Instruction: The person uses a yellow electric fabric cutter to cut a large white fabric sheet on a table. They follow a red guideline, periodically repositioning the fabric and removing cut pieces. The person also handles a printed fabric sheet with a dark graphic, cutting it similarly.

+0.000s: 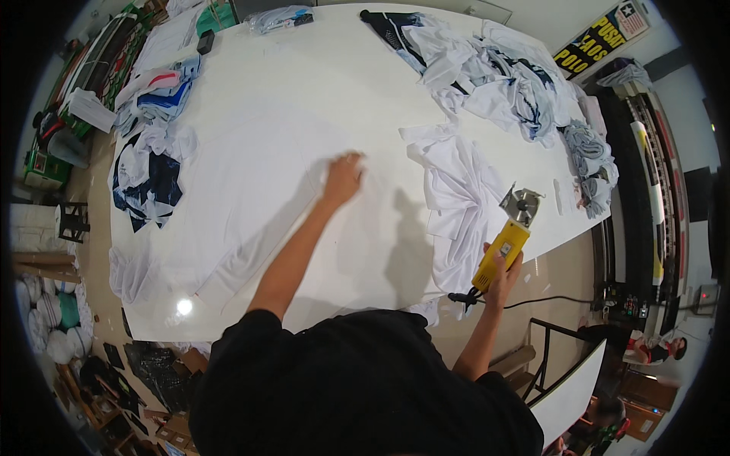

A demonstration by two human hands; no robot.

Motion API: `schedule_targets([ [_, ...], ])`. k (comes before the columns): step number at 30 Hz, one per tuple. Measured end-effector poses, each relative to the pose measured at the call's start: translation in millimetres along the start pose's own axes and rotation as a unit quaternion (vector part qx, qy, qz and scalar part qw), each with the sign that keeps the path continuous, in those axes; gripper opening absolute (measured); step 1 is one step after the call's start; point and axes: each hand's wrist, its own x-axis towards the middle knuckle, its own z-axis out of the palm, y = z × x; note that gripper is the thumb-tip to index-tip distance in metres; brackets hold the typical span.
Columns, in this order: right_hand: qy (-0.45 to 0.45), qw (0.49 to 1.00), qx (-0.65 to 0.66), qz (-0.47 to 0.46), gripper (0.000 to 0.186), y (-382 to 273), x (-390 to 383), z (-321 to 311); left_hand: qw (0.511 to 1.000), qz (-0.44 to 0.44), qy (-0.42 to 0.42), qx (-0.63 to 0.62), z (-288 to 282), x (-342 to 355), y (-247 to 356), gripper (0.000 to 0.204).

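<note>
A person in a black shirt (365,387) stands at a broad white table (327,68), seen as I look down on the work. The right hand (500,277) grips a yellow electric cutter (503,251) by its body, metal head pointing away from the wearer, near the table's right edge and beside gathered white fabric (460,182); a black cord (555,299) runs off to the right. The left hand (344,178), fingers curled, lies by the edge of flat white cloth (251,175); whether it pinches the cloth, I cannot tell. Containers: at the far edge, a clear plastic bag (280,20) encloses something pale blue, with a dark patch at one end. On the floor at lower left, shiny black plastic wrapping (158,374) hides its contents, and cardboard boxes (173,435) stand nearby, their contents too small to tell. Heaped garments (502,72) lie loose at far right.
</note>
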Motion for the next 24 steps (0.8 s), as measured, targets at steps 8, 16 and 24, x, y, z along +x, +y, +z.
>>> schedule_targets([
  [8, -0.029, 0.999, 0.019, 0.011, 0.045, 12.8, -33.7, 18.0, 0.959, 0.007, 0.031, 0.282, 21.9, 14.7, -38.9, 0.067],
  [16, -0.087, 0.976, -0.183, 0.078, 0.049, 1.8, -53.1, 40.5, 0.99, 0.103, -0.009, 0.092, 32.9, -82.1, 52.8, 0.065],
  [24, -0.215, 0.913, -0.347, 0.012, 0.062, 4.5, -106.9, 66.0, 0.891, -0.36, 0.116, 0.252, -110.6, -315.6, -67.8, 0.097],
])
